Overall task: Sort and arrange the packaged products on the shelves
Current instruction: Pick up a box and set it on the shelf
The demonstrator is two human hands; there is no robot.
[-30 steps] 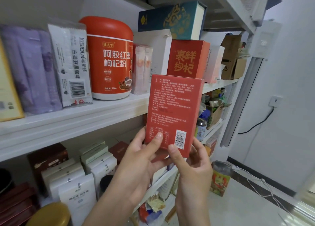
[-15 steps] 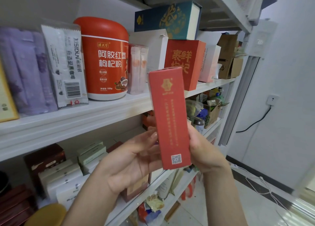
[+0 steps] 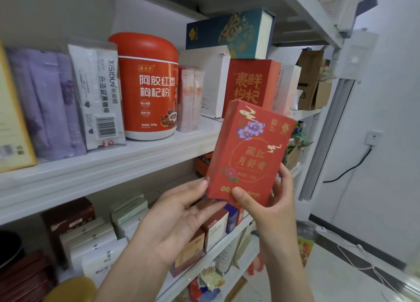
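On the upper shelf [image 3: 113, 158], purple packets [image 3: 45, 101], a white sachet pack [image 3: 97, 97] and a red jar [image 3: 147, 87] are stood side by side. Lower down, the left hand [image 3: 172, 219] is held palm up with its fingers loosely extended, one tip being laid against the lower left corner of the red box [image 3: 250, 156], which is kept in the air in front of the shelf, its printed face turned to the camera and slightly tilted. The box is grasped near its bottom by the right hand [image 3: 272, 210], the thumb being pressed on the front face and the fingers [image 3: 285, 176] curled round the right edge.
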